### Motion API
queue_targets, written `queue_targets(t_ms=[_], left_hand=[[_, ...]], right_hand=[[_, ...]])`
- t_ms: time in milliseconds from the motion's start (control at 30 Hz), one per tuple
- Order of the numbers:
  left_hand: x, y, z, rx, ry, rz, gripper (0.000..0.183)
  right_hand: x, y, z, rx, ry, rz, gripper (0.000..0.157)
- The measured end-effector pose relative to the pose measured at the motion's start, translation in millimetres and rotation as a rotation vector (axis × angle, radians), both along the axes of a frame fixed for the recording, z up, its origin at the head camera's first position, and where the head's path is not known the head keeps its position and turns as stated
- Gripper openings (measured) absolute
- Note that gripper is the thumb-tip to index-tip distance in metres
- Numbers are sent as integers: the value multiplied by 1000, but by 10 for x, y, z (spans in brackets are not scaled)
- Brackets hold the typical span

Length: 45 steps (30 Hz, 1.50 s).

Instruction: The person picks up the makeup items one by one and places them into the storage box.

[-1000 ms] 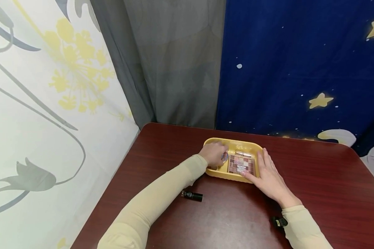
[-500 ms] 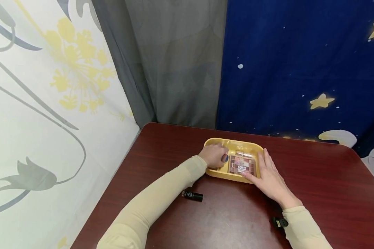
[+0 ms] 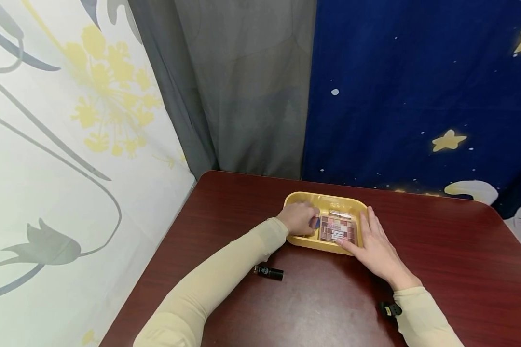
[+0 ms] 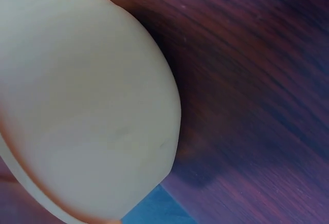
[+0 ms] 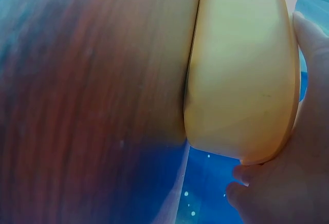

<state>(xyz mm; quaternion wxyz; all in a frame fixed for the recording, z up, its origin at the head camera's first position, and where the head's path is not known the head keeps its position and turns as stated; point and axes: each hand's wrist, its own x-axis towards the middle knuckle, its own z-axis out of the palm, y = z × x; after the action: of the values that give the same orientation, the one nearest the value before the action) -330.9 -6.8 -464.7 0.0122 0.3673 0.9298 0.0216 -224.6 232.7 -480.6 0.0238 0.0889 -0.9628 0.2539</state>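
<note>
A yellow tray (image 3: 319,246) with compartments stands toward the back of the table. Over its left part, my left hand (image 3: 297,218) reaches in with curled fingers and pinches a small round blue item (image 3: 315,222), mostly covered by the fingers. In the right compartment lies an eyeshadow palette (image 3: 336,229) with a small slim tube (image 3: 340,215) behind it. Straight fingers of my right hand (image 3: 378,248) rest along the tray's right end, the thumb over its front rim by the palette. The left wrist view shows the tray's outer wall (image 4: 92,95); the left fingers are barely seen there.
A small black tube (image 3: 270,273) with a clear end lies on the dark red table (image 3: 330,299), partly beside the left sleeve (image 3: 226,270). A black device (image 3: 389,309) sits at the right wrist. Curtains (image 3: 252,96) hang behind the table.
The round item in my left fingers has turned, first showing a mixed-colour face, now blue. The left hand has barely shifted; the right hand and tray stay in place.
</note>
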Motion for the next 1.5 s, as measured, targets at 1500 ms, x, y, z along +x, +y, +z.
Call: queue_targets(t_ms=[1500], left_hand=[[326, -668, 439, 264, 57, 116, 32]], right_hand=[[-9, -1, -5, -2, 18, 10, 116]])
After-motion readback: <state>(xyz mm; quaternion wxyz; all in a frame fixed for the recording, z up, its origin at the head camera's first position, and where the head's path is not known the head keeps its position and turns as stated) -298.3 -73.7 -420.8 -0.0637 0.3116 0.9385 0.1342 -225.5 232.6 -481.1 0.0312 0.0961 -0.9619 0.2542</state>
